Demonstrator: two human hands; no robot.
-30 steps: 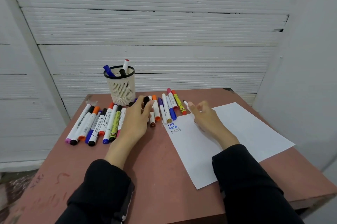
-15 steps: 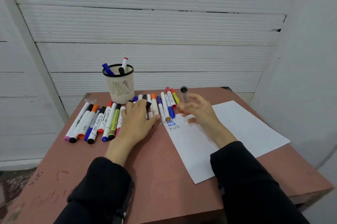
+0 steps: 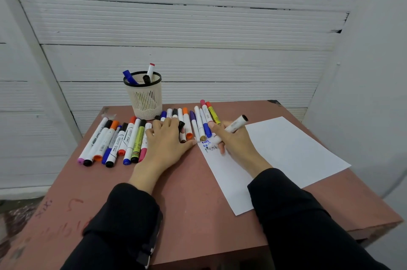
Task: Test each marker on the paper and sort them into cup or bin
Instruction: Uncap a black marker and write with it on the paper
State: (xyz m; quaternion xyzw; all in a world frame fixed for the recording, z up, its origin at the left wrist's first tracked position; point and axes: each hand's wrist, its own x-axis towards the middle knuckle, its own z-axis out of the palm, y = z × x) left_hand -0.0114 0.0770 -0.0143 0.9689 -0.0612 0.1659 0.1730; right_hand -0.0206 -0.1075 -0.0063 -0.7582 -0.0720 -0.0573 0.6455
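Observation:
My right hand (image 3: 235,144) grips a white marker (image 3: 236,124) with a black end, its tip down on the white paper (image 3: 286,148) beside small blue and black test words (image 3: 208,145). My left hand (image 3: 165,144) rests on the table over a row of markers, with a black cap (image 3: 181,125) pinched at its fingertips. A cream mesh cup (image 3: 145,102) at the back holds three markers. Several capped markers (image 3: 114,142) lie left of my left hand, and several more markers (image 3: 198,122) lie between my hands. No bin is in view.
The reddish table (image 3: 187,192) stands in a corner of white walls. Its front edge is near my sleeves and its right edge runs just past the paper. Faint scribbles mark the table's left front.
My right hand turned the marker over from tip-up and brought its tip down onto the paper near the written words. My left hand settled flatter on the markers.

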